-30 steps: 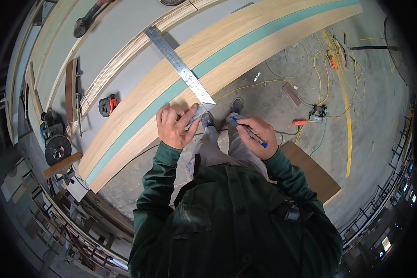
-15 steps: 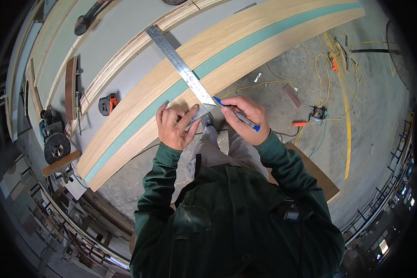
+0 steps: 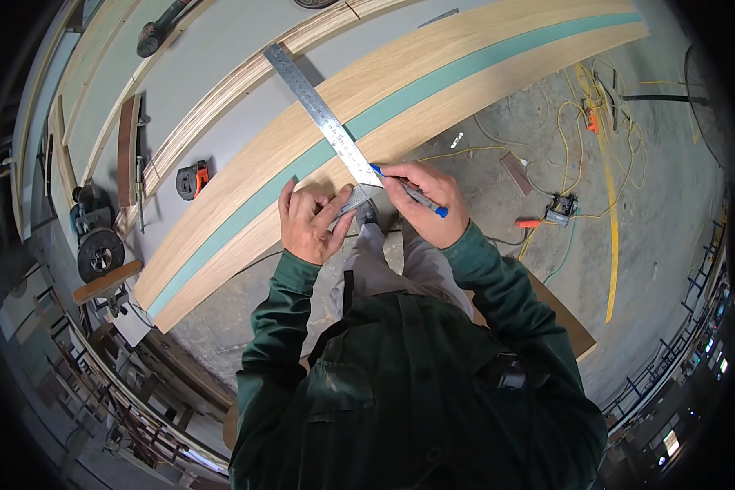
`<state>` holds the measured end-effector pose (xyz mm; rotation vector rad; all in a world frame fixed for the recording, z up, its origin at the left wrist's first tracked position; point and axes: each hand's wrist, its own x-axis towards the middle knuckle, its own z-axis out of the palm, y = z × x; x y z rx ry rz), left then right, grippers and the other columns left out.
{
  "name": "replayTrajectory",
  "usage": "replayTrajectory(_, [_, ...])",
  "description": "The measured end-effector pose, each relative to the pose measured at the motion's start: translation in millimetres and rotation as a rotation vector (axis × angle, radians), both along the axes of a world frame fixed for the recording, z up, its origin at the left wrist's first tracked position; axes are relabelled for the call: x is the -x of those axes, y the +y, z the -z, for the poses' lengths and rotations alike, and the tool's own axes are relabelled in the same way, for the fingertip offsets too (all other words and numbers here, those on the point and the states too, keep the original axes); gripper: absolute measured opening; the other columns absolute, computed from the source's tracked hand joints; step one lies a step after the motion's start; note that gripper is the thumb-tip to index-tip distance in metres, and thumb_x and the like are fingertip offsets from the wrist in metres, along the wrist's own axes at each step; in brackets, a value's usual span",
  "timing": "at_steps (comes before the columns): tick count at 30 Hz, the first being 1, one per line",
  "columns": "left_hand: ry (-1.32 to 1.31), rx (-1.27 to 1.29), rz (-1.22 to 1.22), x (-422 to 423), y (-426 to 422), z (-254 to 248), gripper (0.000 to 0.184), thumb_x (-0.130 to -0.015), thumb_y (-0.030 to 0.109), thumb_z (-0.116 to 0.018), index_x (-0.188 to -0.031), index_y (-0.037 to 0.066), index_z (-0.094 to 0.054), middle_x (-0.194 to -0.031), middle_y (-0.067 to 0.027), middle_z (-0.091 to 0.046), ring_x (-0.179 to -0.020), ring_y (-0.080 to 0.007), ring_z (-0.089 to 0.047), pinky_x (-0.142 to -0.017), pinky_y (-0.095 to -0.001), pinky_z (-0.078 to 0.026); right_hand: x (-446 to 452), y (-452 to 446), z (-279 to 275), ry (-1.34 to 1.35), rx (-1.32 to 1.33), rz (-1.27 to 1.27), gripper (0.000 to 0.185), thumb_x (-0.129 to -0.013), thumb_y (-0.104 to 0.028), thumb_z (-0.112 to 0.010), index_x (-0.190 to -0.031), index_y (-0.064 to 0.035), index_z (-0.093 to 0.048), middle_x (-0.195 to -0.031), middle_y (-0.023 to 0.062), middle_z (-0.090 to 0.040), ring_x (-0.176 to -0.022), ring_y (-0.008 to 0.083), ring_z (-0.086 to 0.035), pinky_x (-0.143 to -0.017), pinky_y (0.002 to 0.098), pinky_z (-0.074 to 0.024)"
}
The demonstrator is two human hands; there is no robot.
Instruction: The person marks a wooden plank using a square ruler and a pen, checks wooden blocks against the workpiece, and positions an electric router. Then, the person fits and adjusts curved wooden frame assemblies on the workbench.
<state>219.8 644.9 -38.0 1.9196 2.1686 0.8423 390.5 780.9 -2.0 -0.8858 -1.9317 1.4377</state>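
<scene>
A long wooden board with a green stripe lies across the view. Over it rests a metal square, its blade crossing the stripe and its short stock at the board's near edge. My left hand grips the stock between thumb and fingers, with other fingers on the wood. A blue-ended pen is held in my right hand, its tip beside the blade close to the board's near edge. Whether the tip touches the wood cannot be made out.
On the grey table lie an orange and black tape measure, a hammer and curved wooden strips. A power tool stands at the left. Yellow cables and a brown panel are on the floor.
My right hand has moved up and left, bringing the pen from beside my legs to the square's blade. My left hand keeps its hold on the square.
</scene>
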Motion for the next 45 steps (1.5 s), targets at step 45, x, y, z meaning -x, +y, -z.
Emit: replayTrajectory(45, [-0.687, 0.365, 0.616, -345, 282, -24, 0.036, -0.082, 0.014, -0.068, -0.110, 0.001, -0.050, -0.097, -0.0164, -0.058, -0.085, -0.0293, -0.060, -0.075, -0.0345, -0.048, -374, 140, 7, 0.061, 0.319, 0.500, 0.022, -0.090, -0.024, -0.064, -0.087, -0.0024, -0.062, -0.063, -0.0031, -0.047, -0.064, 0.0043, -0.042, -0.055, 0.0242, -0.0367])
